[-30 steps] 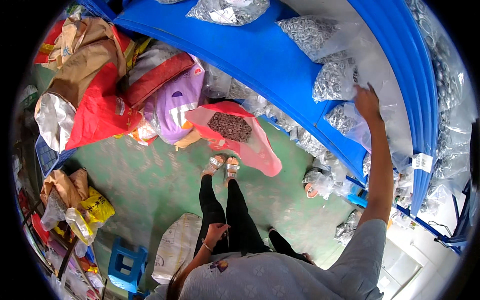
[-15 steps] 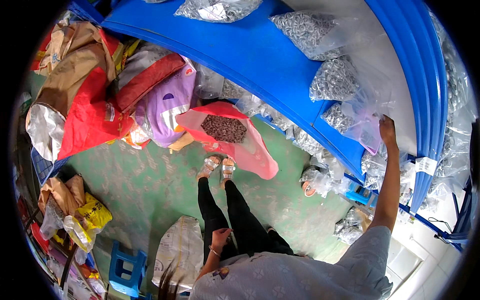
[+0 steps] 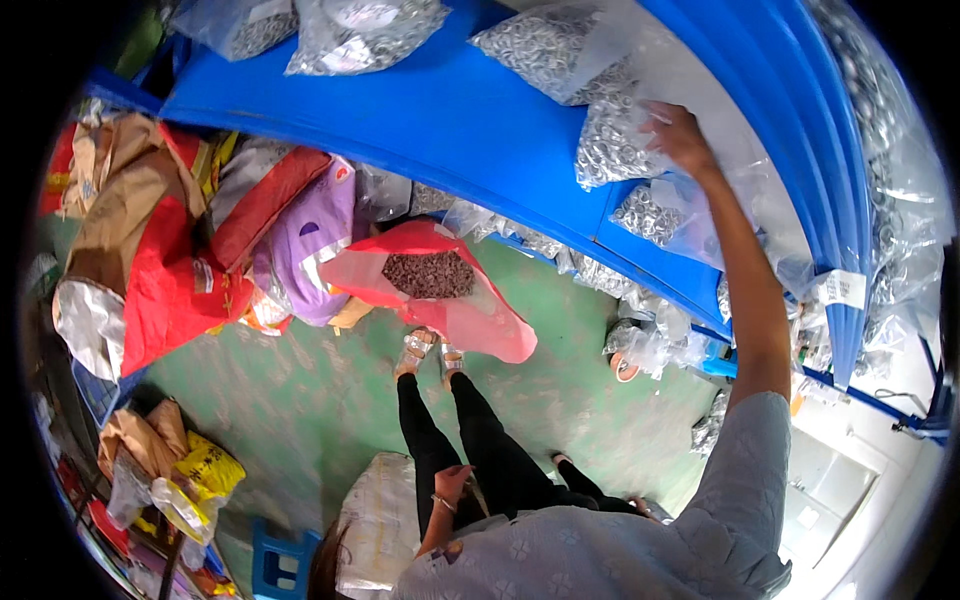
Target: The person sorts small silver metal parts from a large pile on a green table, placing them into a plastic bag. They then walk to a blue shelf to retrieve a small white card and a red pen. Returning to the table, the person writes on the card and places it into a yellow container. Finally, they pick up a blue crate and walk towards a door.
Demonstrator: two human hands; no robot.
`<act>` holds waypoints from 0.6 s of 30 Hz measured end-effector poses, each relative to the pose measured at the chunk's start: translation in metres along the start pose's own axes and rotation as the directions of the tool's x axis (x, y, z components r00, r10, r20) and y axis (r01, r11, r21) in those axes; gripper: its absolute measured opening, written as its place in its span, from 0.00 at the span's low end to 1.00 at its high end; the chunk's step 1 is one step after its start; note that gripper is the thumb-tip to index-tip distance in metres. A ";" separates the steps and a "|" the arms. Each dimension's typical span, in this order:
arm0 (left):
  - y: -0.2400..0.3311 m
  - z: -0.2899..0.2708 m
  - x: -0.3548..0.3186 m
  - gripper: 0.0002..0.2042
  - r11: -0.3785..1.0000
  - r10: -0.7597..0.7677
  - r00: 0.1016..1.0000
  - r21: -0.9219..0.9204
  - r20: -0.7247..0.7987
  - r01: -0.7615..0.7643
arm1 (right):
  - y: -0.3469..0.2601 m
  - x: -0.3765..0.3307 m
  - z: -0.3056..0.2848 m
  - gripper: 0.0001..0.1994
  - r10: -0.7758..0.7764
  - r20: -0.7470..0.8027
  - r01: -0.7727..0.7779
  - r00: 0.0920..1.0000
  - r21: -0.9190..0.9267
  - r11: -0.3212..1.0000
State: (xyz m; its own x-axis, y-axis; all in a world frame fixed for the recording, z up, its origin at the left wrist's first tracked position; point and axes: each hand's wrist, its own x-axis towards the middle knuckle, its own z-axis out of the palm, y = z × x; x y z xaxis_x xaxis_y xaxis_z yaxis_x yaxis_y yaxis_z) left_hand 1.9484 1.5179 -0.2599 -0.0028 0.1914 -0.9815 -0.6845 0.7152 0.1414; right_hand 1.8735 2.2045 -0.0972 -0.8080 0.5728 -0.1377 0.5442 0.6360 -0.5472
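My right hand (image 3: pixel 680 138) reaches out over the blue shelf (image 3: pixel 400 100), its fingers stretched and apart at a clear plastic bag of grey metal rings (image 3: pixel 610 145). Whether the fingertips press on the bag is hard to tell. Just below that arm's wrist lies a smaller clear bag of metal rings (image 3: pixel 648 212), and a bigger one (image 3: pixel 545 48) sits farther back. Close to my thigh, my left hand (image 3: pixel 452 484) hangs with its fingers curled in, and nothing shows in it.
On the green floor, an open red sack (image 3: pixel 505 325) holds brown granules. A purple sack (image 3: pixel 305 240) and a red and brown sack (image 3: pixel 165 290) lean to its left. Below are a blue stool (image 3: pixel 280 562) and a white woven sack (image 3: pixel 375 520). Ring bags (image 3: pixel 365 35) line the shelf.
My right hand has let go of the loose plastic near the shelf's right end and moved farther back and left to another bag of rings. My left hand stays by my thigh.
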 end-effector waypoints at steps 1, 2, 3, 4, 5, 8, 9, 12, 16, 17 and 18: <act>0.001 0.004 -0.002 0.09 1.000 0.001 1.000 -0.021 -0.016 -0.001 | -0.021 0.001 0.016 0.22 -0.103 -0.046 0.099 0.994 -0.080 0.992; 0.005 0.004 -0.007 0.09 1.000 -0.014 1.000 -0.016 -0.001 0.014 | -0.042 -0.004 0.023 0.21 -0.171 -0.091 0.151 0.981 -0.187 0.971; 0.002 0.006 -0.008 0.09 0.998 -0.026 1.000 -0.054 0.014 0.027 | -0.093 -0.009 0.039 0.22 -0.127 -0.155 0.063 0.980 -0.363 0.930; 0.000 0.006 -0.006 0.09 0.997 -0.029 0.999 -0.074 0.042 0.032 | -0.100 -0.014 0.051 0.20 -0.139 -0.214 0.055 0.967 -0.355 0.933; 0.003 0.005 -0.003 0.09 0.995 -0.034 0.997 -0.091 0.069 0.040 | -0.100 -0.020 0.064 0.19 -0.148 -0.275 0.046 0.950 -0.345 0.938; 0.061 0.013 -0.013 0.09 0.993 0.114 0.987 0.003 0.117 -0.115 | -0.107 -0.029 0.092 0.19 -0.028 -0.232 -0.100 0.972 -0.523 0.846; 0.087 0.017 -0.012 0.08 0.971 0.209 0.969 0.089 0.131 -0.222 | -0.119 -0.031 0.092 0.20 0.018 -0.212 -0.122 0.977 -0.487 0.865; 0.215 0.041 -0.014 0.07 0.745 0.643 0.742 0.067 0.188 -0.663 | -0.131 -0.044 0.081 0.21 -0.034 -0.272 -0.088 0.962 -0.425 0.901; 0.405 0.085 -0.037 0.10 0.397 0.883 0.429 0.184 0.191 -0.899 | -0.138 -0.069 0.060 0.17 -0.060 -0.692 -0.210 0.720 -0.300 0.930; 0.442 0.116 -0.062 0.12 0.370 0.905 0.381 0.091 0.192 -0.925 | -0.127 -0.073 0.052 0.16 0.038 -0.742 -0.237 0.670 -0.166 0.957; 0.475 0.127 -0.069 0.14 0.399 0.868 0.446 0.227 0.219 -0.888 | -0.119 -0.077 0.043 0.14 0.130 -0.782 -0.243 0.610 -0.029 0.970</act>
State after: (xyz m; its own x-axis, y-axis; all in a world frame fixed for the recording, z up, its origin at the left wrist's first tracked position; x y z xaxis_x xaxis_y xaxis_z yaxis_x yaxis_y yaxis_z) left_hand 1.7162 1.9297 -0.1087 -0.4354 0.8533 -0.2871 -0.1052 0.2685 0.9575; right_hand 1.8611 2.0621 -0.0566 -0.2457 0.8360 0.4906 0.7301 0.4926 -0.4737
